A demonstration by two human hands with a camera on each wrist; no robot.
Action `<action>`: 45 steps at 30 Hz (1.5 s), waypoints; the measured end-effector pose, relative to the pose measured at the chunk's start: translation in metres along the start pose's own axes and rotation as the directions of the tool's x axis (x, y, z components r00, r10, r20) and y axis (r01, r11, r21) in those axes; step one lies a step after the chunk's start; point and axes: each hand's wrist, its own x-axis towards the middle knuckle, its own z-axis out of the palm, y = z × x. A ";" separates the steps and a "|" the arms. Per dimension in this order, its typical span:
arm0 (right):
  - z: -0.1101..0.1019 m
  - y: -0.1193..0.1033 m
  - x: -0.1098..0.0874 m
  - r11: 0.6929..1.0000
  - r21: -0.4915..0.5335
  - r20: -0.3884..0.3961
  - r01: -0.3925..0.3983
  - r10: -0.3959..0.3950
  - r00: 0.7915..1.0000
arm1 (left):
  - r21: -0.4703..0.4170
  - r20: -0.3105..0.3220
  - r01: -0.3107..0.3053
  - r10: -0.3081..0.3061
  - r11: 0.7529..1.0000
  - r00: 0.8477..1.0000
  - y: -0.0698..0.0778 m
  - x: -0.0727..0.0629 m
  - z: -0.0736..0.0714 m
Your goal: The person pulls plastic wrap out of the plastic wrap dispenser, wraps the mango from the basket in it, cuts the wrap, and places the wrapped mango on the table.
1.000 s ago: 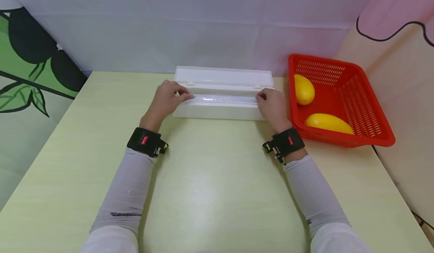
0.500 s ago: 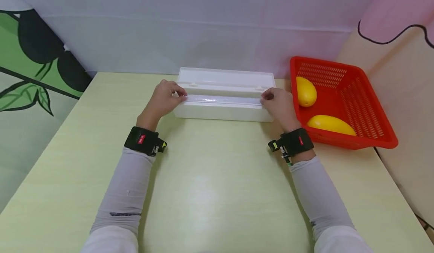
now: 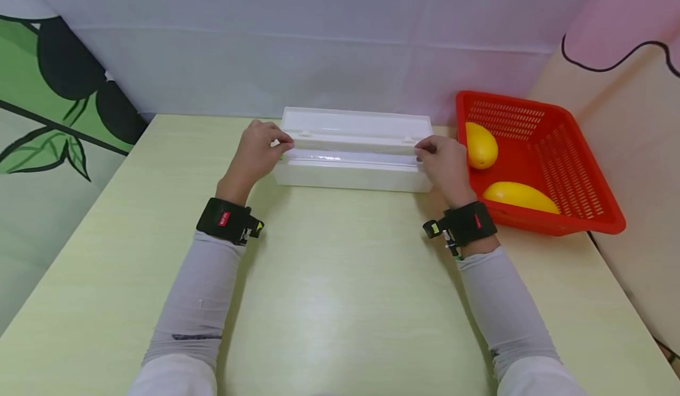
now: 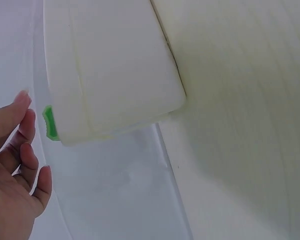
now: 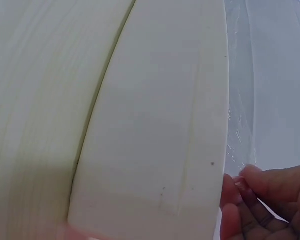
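A long white cling film dispenser lies on the table with its lid tipped back. At its left end, my left hand has thumb and forefinger together on the film's edge, the other fingers loosely curled. My right hand pinches the film's other corner at the right end. Between the hands runs clear cling film, stretched and wrinkled in the right wrist view, rising just above the open box. A small green piece sticks out of the box's left end, beside the left fingers.
A red plastic basket stands on the right, close to the right hand and wrist. Inside it are two yellow mango-like fruits, one upright and one lying. A cloth-covered wall rises directly behind the dispenser.
Both hands have moved slightly apart and up toward the lid, drawing the film's edge with them. The head view has shifted a little. Dispenser and basket stay in place.
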 end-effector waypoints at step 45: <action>-0.025 -0.021 -0.009 0.978 0.207 -0.146 -0.038 0.070 0.987 | -0.038 -0.277 -0.019 0.007 0.999 0.961 0.027 -0.004 -0.012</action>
